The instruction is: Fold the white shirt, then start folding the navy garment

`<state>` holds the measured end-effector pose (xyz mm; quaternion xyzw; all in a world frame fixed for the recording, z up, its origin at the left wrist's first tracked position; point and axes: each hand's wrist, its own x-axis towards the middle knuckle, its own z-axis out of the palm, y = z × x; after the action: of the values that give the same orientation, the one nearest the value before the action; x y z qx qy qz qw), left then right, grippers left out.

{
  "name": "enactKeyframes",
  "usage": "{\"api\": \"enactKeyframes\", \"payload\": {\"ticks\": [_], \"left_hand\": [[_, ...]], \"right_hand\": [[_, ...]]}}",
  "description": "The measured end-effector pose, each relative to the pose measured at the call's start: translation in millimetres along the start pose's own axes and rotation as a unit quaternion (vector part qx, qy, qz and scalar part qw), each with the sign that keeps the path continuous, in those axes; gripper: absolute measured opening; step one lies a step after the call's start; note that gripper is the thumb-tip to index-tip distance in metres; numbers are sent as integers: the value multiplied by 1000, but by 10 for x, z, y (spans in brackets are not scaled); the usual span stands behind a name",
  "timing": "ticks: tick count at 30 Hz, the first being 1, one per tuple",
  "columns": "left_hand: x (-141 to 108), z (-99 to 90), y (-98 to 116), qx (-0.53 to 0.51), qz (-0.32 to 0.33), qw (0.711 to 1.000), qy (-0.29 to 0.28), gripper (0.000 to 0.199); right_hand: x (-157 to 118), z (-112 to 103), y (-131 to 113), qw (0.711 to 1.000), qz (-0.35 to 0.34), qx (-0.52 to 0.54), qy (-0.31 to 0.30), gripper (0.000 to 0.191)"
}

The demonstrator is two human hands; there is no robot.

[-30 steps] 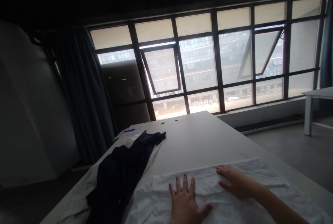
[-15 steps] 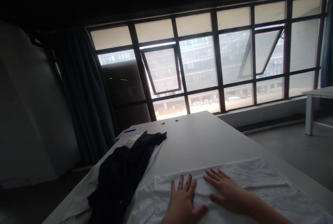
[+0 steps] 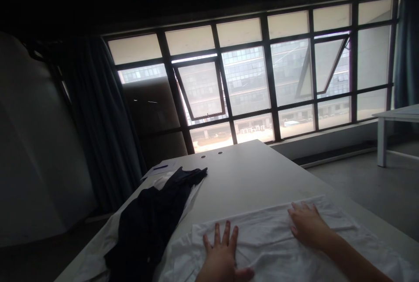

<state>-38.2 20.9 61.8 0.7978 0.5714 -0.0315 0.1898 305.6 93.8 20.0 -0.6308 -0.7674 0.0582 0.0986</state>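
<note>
A white cloth garment (image 3: 262, 234) lies spread over the near part of the white table (image 3: 235, 181), with wrinkles across it. My left hand (image 3: 222, 253) rests flat on its left part, fingers spread. Farther right, my right hand (image 3: 307, 225) lies on the cloth near its far edge, palm down, with the fingers slightly apart. Neither hand grips anything. To the left of the white cloth, a dark garment (image 3: 150, 216) is heaped on top of other white fabric (image 3: 113, 234).
Paper (image 3: 170, 166) with a blue pen (image 3: 160, 167) lies at the table's far left. Two round holes are near the far end. Another white table (image 3: 381, 138) stands at the right. Windows and a dark curtain (image 3: 101, 129) are beyond.
My right hand has slid to the right along the white cloth, away from my left hand. My left hand has shifted slightly left. The view has turned a little.
</note>
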Motion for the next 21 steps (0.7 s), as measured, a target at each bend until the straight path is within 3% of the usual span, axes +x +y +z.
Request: {"api": "enactKeyframes", "payload": {"ticks": [2,5,8,13,21], "left_hand": [[53,58,74,6,-8,1000,7,102],[109,128,184,19,-4,1000,24,101],[121,139,228,18,19,999,32,100],[120,79,168,5,37,999,39,100],[156,57,128,-21,47,997,51,100]], "right_hand": [[-11,117,-238,998,-41,-12,36,59],[-34,271,-652,988,-130,60,54,62],[-43,372,-867,976,-178,120,27,57],[0,379,-806,971,-184,145,-38,67],[43,347,-797,974,-180,134,-45,72]]}}
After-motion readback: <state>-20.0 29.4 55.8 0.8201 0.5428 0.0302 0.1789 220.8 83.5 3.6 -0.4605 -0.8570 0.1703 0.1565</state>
